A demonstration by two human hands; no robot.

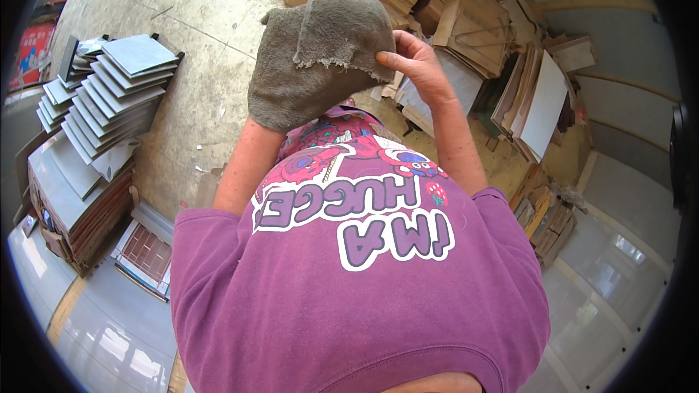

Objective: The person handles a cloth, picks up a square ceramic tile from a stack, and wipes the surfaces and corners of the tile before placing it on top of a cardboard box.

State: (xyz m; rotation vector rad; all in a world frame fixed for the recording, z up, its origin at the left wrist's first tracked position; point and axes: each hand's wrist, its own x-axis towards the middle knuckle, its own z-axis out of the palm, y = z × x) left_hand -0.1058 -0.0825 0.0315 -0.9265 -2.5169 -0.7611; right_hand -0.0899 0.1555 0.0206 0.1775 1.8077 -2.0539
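The step in hand appears to be arranging a grey-brown, frayed fabric cloth (313,65), draped over the left hand just left of the right grip. The right hand (424,65) pinches its edge between thumb and fingers; the left grip is hidden, so I cannot tell. The next move seems to call for a steady pinch. Beyond the right grip, rightward, a brown cardboard carton (473,18) conceals any contents.

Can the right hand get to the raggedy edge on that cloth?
Looks like yes: the right hand pinches the cloth close to its ragged edge, and nothing seems to cover most of that edge.
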